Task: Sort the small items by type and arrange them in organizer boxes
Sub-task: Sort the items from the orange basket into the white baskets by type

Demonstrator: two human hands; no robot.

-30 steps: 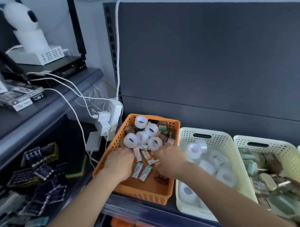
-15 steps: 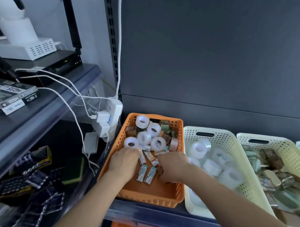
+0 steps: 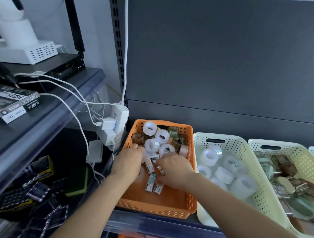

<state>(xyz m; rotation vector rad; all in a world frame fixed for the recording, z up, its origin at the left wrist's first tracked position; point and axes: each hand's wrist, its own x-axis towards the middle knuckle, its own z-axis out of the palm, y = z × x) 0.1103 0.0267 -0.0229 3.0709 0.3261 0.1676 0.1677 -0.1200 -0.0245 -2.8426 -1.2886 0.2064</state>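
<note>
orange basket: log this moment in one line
stage: sorting | left hand: in orange basket, at tape rolls | right hand: on small packets | grips: unclear | cream basket: tape rolls too

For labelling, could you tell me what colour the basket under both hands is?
Orange basket, head view.

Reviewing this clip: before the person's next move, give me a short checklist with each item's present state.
1. Both hands at the work basket: ok. The left hand and right hand are inside the orange basket.
2. Orange basket down to one type: not ok. Tape rolls lie mixed with small boxes.
3. Place ready for rolls: ok. The cream basket beside it holds sorted rolls and has room.
4. Left hand's grip: cannot tell, fingertips hidden among the rolls.
5. Right hand's grip: cannot tell, fingers curl down over the boxes, out of sight.
</note>
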